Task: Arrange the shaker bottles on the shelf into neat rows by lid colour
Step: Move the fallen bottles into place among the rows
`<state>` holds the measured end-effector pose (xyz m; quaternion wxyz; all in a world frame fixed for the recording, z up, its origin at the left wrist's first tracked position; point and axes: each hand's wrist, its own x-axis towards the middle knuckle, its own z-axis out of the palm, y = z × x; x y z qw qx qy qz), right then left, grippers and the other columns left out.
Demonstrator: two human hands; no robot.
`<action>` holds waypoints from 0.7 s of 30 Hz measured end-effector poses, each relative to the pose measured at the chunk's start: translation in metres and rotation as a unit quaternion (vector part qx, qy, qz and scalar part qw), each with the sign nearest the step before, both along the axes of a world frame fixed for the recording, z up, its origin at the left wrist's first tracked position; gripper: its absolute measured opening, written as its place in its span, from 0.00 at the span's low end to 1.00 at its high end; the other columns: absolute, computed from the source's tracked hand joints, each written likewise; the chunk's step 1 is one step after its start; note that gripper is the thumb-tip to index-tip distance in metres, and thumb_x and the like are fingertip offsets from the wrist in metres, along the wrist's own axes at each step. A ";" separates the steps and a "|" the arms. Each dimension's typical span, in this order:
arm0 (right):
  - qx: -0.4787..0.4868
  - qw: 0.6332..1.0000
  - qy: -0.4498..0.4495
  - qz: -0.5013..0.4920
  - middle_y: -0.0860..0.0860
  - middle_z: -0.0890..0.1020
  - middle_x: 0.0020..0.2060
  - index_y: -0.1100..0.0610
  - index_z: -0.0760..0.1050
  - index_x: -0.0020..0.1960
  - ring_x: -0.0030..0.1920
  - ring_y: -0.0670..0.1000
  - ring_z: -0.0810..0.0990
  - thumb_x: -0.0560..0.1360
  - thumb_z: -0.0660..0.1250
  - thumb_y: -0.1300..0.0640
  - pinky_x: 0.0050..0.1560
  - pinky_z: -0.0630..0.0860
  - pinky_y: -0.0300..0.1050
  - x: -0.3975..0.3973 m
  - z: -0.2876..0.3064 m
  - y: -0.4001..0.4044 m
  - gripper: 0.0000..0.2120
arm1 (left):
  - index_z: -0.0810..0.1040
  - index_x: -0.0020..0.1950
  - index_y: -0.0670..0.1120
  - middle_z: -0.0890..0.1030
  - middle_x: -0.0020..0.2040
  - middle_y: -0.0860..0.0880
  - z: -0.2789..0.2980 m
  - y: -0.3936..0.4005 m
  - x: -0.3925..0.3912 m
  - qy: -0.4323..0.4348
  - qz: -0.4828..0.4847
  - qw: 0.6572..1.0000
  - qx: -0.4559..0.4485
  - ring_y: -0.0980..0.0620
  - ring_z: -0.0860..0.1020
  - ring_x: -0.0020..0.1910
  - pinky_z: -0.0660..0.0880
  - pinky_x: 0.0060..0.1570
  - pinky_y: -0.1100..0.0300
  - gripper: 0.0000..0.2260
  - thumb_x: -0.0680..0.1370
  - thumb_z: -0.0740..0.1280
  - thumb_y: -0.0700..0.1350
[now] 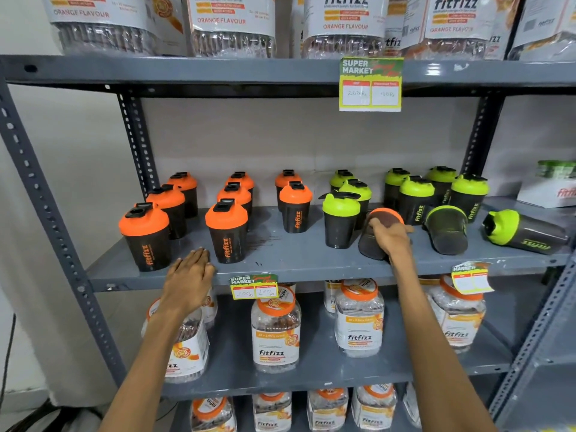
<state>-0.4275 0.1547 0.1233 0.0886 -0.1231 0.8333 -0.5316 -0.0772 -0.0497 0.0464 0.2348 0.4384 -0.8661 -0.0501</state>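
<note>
Black shaker bottles stand on the grey middle shelf (pixel 296 263). Several orange-lid bottles (pixel 227 232) form rows on the left half. Several green-lid bottles (pixel 416 199) stand on the right half. One orange-lid bottle (pixel 378 232) lies tipped among the green ones, and my right hand (pixel 391 236) grips it from above. A green-lid bottle (pixel 523 232) lies on its side at the far right. Another bottle (pixel 447 233) lies tilted with its base toward me. My left hand (pixel 190 275) rests flat with fingers spread on the shelf's front edge, holding nothing.
Price tags (pixel 254 286) hang from the shelf edges. Clear fitfizz jars (pixel 276 328) fill the shelves below and above. Slotted grey uprights (pixel 56 232) frame the rack. A white box (pixel 548 190) sits on a neighbouring shelf at the right.
</note>
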 end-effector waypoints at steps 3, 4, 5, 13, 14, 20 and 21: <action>-0.058 0.998 0.017 -0.012 0.68 0.65 0.71 0.70 0.50 0.73 0.71 0.67 0.65 0.76 0.65 0.45 0.67 0.65 0.56 0.011 -0.005 0.010 0.41 | 0.60 0.79 0.43 0.61 0.80 0.45 0.000 0.000 0.000 0.000 -0.002 1.000 0.001 0.48 0.58 0.80 0.50 0.79 0.49 0.23 0.85 0.50 0.49; -0.088 0.996 0.030 -0.017 0.68 0.65 0.70 0.69 0.51 0.72 0.70 0.67 0.66 0.75 0.67 0.46 0.65 0.67 0.55 0.018 -0.007 0.015 0.40 | 0.61 0.79 0.43 0.61 0.80 0.45 0.000 0.000 0.001 -0.001 -0.003 1.000 -0.001 0.48 0.58 0.80 0.50 0.79 0.49 0.23 0.85 0.50 0.49; -0.121 0.991 0.048 -0.022 0.67 0.66 0.70 0.67 0.53 0.72 0.69 0.67 0.67 0.74 0.69 0.49 0.63 0.67 0.52 0.025 -0.009 0.020 0.39 | 0.61 0.79 0.43 0.61 0.80 0.45 0.000 0.000 0.001 -0.001 -0.004 1.000 -0.003 0.48 0.59 0.80 0.51 0.79 0.49 0.23 0.85 0.50 0.48; -0.169 0.956 0.239 0.019 0.55 0.68 0.62 0.56 0.61 0.72 0.59 0.53 0.72 0.61 0.79 0.53 0.55 0.67 0.40 0.089 -0.028 0.023 0.45 | 0.61 0.79 0.43 0.62 0.80 0.45 0.000 0.000 0.000 0.000 -0.007 1.000 -0.009 0.48 0.59 0.80 0.51 0.79 0.49 0.23 0.85 0.50 0.48; -0.168 0.954 0.247 0.028 0.55 0.68 0.61 0.56 0.62 0.72 0.56 0.50 0.72 0.61 0.80 0.53 0.54 0.67 0.39 0.095 -0.028 0.017 0.45 | 0.61 0.79 0.43 0.62 0.80 0.45 0.000 0.000 0.001 -0.001 -0.007 1.000 -0.009 0.48 0.59 0.80 0.51 0.79 0.49 0.23 0.85 0.50 0.48; -0.168 0.950 0.256 0.063 0.58 0.69 0.65 0.56 0.57 0.71 0.65 0.58 0.71 0.60 0.82 0.54 0.61 0.74 0.49 0.121 -0.026 -0.033 0.48 | 0.62 0.79 0.43 0.63 0.80 0.45 0.001 -0.002 0.001 -0.001 -0.009 1.000 -0.007 0.48 0.60 0.80 0.52 0.78 0.49 0.23 0.84 0.50 0.48; -0.164 0.950 0.258 0.065 0.59 0.71 0.65 0.56 0.56 0.70 0.65 0.60 0.71 0.60 0.81 0.54 0.62 0.74 0.54 0.125 -0.025 -0.042 0.48 | 0.62 0.79 0.43 0.63 0.80 0.45 0.001 -0.002 0.001 0.000 -0.009 1.000 -0.008 0.48 0.60 0.80 0.52 0.78 0.48 0.23 0.84 0.51 0.48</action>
